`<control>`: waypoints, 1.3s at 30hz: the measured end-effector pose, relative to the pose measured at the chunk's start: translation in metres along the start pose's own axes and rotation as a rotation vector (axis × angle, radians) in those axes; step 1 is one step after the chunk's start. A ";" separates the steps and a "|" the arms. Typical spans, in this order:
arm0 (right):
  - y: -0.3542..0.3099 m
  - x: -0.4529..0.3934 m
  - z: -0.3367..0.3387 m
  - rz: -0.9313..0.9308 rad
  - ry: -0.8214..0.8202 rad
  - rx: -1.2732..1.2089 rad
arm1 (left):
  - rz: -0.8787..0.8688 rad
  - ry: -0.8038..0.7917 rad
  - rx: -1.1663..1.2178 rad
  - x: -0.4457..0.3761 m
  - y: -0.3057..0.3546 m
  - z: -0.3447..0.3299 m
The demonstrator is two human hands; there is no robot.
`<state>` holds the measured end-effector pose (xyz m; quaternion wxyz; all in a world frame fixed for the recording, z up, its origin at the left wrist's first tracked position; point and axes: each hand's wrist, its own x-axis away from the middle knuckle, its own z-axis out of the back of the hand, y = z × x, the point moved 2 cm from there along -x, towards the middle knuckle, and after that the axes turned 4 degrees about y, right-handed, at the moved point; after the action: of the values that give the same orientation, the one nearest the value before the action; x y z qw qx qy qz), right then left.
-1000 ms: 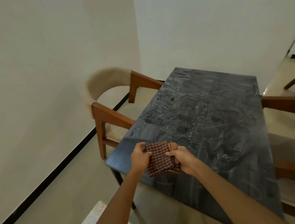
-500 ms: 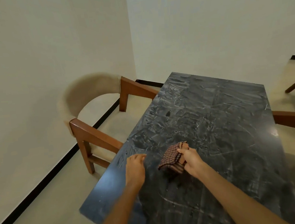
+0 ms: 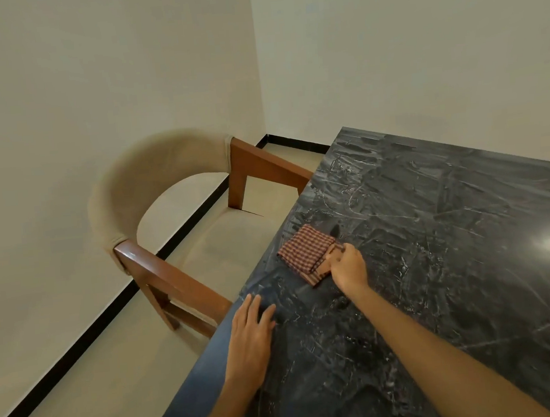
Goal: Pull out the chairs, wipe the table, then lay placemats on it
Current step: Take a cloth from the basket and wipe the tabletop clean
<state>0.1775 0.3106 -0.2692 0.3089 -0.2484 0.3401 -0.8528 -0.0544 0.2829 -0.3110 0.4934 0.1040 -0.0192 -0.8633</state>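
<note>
Head view: the dark marble desk (image 3: 436,244) is being wiped, judging by the folded checked cloth (image 3: 306,254) lying near its left edge, gripped at one corner by the right hand (image 3: 347,268). The left hand (image 3: 250,338) is being rested flat, fingers straight. A chair (image 3: 168,224) is standing pulled out; no placemats are being shown yet.

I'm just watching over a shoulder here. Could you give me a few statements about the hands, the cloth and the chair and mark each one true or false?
1. The right hand grips the checked cloth on the table. True.
2. The left hand holds a placemat. False: it rests flat on the table with straight fingers and holds nothing.
3. The cloth is spread out in one layer. False: it is folded into a small pad.
4. The chair stands at the table's left side. True.
5. Placemats already lie on the table. False: only the cloth does.
</note>
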 end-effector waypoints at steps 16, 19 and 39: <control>0.008 -0.034 -0.043 0.856 -0.279 0.922 | 0.086 -0.094 0.087 0.014 -0.004 -0.020; 0.009 -0.039 -0.044 0.888 -0.322 0.922 | 0.098 -0.092 0.110 0.015 -0.004 -0.019; -0.028 -0.100 -0.074 0.840 -0.310 0.909 | 0.096 -0.031 0.129 0.011 -0.006 -0.021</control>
<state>0.1885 0.4280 -0.3176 0.7370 -0.0585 -0.0357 -0.6724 -0.0609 0.2786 -0.3339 0.5261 0.1213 -0.0875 -0.8371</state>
